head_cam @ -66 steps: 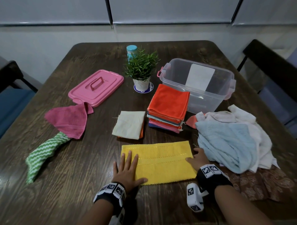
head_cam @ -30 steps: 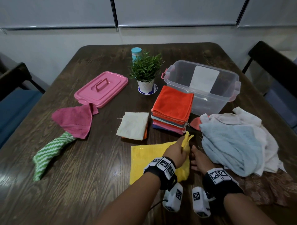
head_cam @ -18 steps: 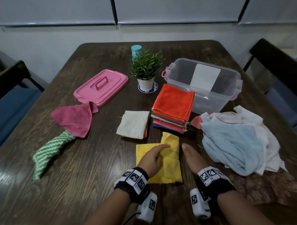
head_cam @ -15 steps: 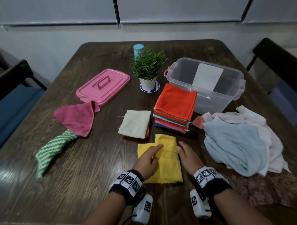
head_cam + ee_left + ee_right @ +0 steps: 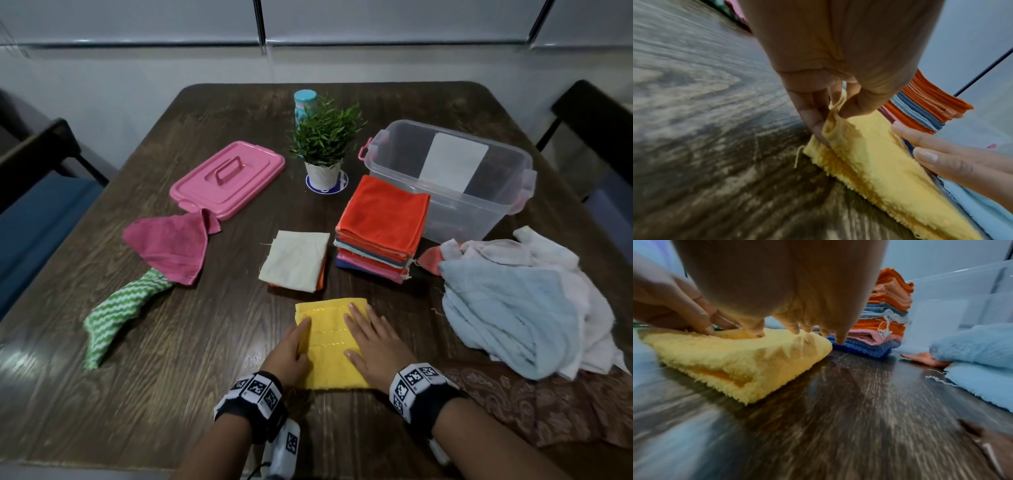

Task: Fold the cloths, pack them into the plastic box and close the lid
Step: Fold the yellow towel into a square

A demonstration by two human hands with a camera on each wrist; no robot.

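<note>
Hands are both on the yellow cloth point(image 5: 329, 346): the left hand point(image 5: 291, 353) is seen in the wrist view pinching the cloth's left edge between thumb and fingers, while the right hand point(image 5: 371, 342) lies flat on top, fingers straight, holding nothing. The cloth sits at the near edge of the table point(image 5: 205, 342), directly ahead of both wrists, folded to a thick rectangle whose long axis runs away from the person. Fuzzy terry pile and two stitched lines across the top are noted; layered edges gape at the near corner. The folded stack point(image 5: 382, 222), orange on top, stands beyond and slightly right, against the clear box point(image 5: 507, 202), which is open. The right hand is judged nearer to stack and box. The pink lid point(image 5: 227, 178), rigid with a moulded handle, lies far left. An unfolded pile point(image 5: 513, 308), pale blue and white, is heaped at right.
</note>
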